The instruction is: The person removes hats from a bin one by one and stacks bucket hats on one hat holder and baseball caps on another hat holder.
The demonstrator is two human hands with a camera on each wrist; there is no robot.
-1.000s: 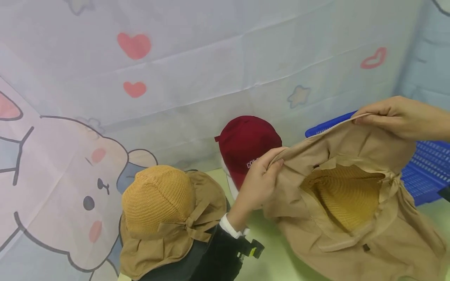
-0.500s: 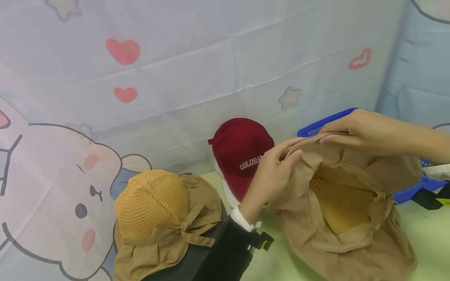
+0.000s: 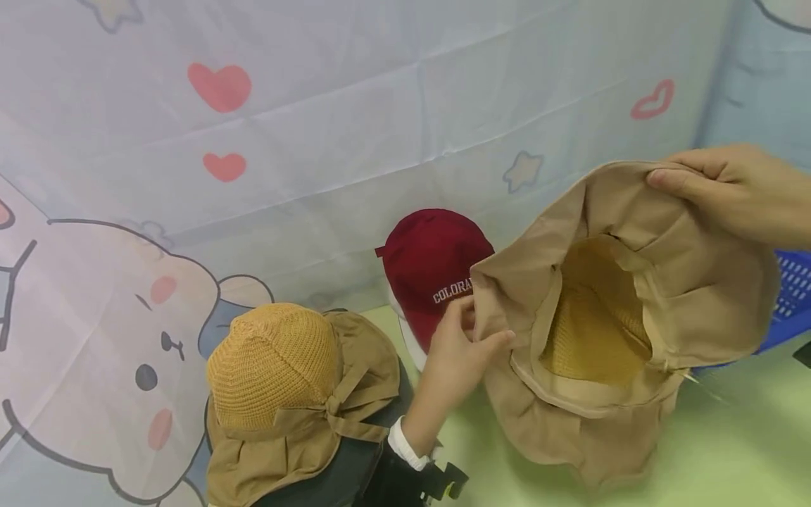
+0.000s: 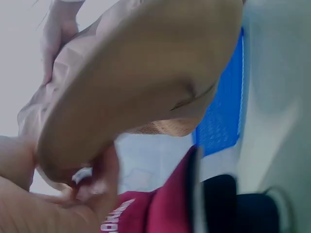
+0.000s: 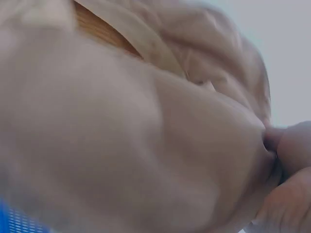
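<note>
Behind the tan hat (image 3: 690, 296) pinched by left hand (image 3: 457, 352) and right hand (image 3: 738, 190), the blue basket (image 3: 788, 296) hides.

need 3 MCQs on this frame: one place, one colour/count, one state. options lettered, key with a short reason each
1. Where is the red cap?
A. Inside the blue basket
B. On a stand by the backdrop, behind the left hand
C. On the knitted hat at left

2. How many tan brimmed hats with a mustard knitted crown show in the head view?
A. One
B. Two
C. Three

3. How is the held hat kept?
A. Flat on the table, untouched
B. Lifted, opening facing the camera, both hands pinching its brim
C. Hanging from one hand only

Key:
1 B: the cap stands at the backdrop, just beyond the left hand.
2 B: one sits on a stand at left; the other is held.
3 B: the left hand and right hand each pinch the brim; the mustard inside shows.
</note>
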